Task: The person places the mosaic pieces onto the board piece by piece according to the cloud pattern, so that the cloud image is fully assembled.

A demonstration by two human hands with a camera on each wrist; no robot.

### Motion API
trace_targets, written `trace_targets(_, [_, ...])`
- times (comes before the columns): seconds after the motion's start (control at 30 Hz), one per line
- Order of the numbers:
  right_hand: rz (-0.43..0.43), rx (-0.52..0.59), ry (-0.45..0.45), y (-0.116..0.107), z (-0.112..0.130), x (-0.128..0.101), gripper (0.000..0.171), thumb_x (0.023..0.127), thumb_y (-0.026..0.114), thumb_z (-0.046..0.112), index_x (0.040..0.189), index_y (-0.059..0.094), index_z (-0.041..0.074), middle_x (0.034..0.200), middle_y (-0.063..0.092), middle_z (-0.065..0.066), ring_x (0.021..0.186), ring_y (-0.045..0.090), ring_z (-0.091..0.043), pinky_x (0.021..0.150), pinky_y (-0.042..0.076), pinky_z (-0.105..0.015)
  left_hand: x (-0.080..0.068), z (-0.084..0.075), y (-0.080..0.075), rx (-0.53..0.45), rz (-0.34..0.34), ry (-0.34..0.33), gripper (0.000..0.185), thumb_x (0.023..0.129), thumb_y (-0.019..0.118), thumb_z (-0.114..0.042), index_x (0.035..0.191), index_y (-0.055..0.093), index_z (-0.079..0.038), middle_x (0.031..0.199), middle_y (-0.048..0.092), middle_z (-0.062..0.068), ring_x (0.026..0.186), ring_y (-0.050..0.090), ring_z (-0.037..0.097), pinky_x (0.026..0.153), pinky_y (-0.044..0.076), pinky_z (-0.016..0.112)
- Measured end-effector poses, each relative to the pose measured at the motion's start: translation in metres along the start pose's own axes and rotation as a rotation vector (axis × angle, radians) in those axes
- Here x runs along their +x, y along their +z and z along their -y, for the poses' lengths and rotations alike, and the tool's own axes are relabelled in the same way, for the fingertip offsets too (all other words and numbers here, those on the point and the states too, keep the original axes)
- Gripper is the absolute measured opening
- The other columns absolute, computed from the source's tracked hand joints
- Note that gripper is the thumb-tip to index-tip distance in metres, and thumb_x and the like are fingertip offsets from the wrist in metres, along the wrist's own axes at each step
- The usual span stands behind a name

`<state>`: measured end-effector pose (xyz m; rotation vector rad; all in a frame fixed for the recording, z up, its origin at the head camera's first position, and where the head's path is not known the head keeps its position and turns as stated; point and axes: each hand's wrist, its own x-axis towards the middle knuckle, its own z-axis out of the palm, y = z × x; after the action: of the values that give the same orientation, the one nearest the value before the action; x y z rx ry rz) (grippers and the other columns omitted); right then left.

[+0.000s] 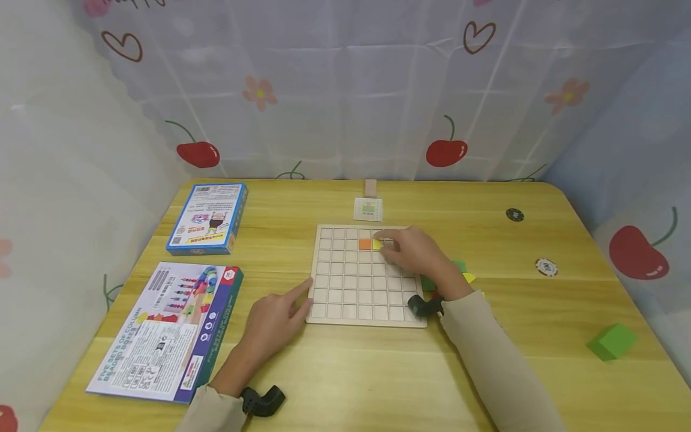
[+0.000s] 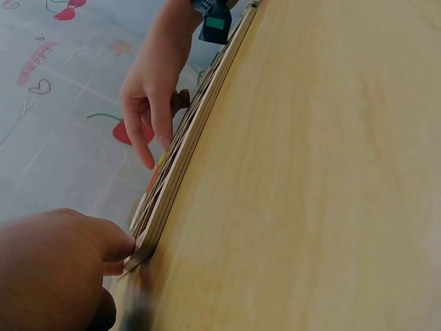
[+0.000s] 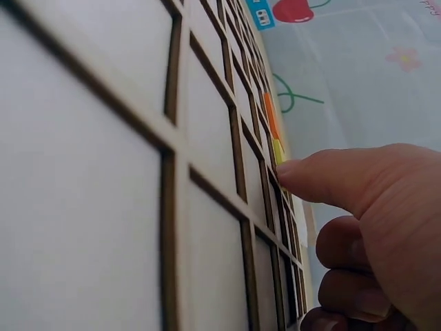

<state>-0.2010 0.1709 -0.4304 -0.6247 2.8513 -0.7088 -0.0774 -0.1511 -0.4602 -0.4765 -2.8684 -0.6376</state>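
Observation:
A wooden grid board (image 1: pixel 335 325) lies flat on the table. An orange square tile (image 1: pixel 364 244) sits in a cell of an upper row, with a yellow tile (image 1: pixel 376 245) directly to its right. The thumb and index finger of my right hand (image 1: pixel 412 249) pinch the yellow tile at its cell; the right wrist view shows the thumb touching it. My left hand (image 1: pixel 275 321) rests at the board's left side, fingertips against its edge. A small pattern card (image 1: pixel 368 209) lies just beyond the board. Green and yellow pieces (image 1: pixel 460 266) are partly hidden behind my right wrist.
Two boxes lie at the left: a blue-edged box (image 1: pixel 207 219) and a larger bead-set box (image 1: pixel 162 330). At the right are a black chip (image 1: pixel 515 215), a white chip (image 1: pixel 546 267) and a green block (image 1: pixel 612 342). A small wooden block (image 1: pixel 370 188) stands behind the card.

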Motion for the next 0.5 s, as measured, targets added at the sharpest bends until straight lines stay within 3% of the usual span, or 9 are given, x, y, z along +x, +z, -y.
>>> trace_targets(0.27, [-0.062,0.047,0.048,-0.02,-0.009,-0.013,0.043,0.098,0.069,0.03,0.14,0.064,0.021,0.068,0.05,-0.002,0.059,0.044,-0.019,0.052,0.038,-0.034,0.0,-0.001,-0.001,0.007,0.0,0.0,0.041,0.098,0.067,-0.031,0.139,0.067,-0.022,0.045,0.027,-0.017,0.041,0.021,0.003,0.042,0.02,0.027])
trace_targets(0.5, [-0.135,0.062,0.039,-0.04,-0.019,-0.037,0.04,0.097,0.072,0.024,0.136,0.067,0.016,0.063,0.047,-0.002,0.056,0.043,-0.02,0.051,0.037,-0.034,0.0,-0.001,-0.001,0.005,0.009,-0.006,0.042,0.099,0.066,-0.032,0.139,0.066,-0.022,0.045,0.027,-0.016,0.041,0.021,0.003,0.043,0.02,0.027])
